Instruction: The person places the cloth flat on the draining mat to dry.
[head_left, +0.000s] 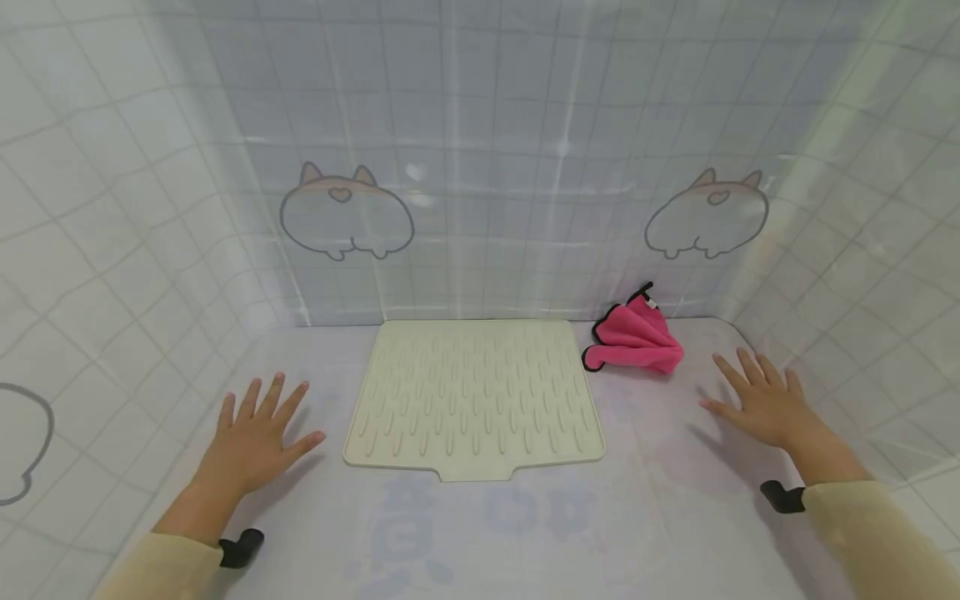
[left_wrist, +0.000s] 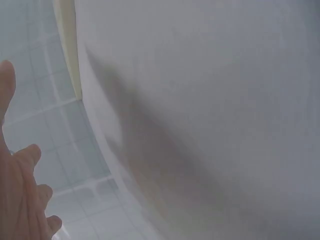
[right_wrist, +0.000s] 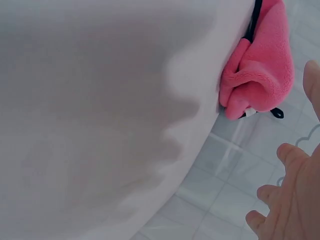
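In the head view a cream ridged mat lies flat on the white surface, its tab facing me. To its right is a crumpled pink cloth with black edging, a black loop and a small white label; the right wrist view shows the cloth as fluffy. My left hand hovers left of the mat with fingers spread, holding nothing. On the right side, nearest the cloth but apart from it, my right hand is spread above its shadow, also holding nothing. The left wrist view catches the mat's edge.
A tile-patterned back wall rises behind the mat, with two cartoon animal prints on it. Similar side walls stand close on the left and right. Faint blue printing marks the surface in front of the mat.
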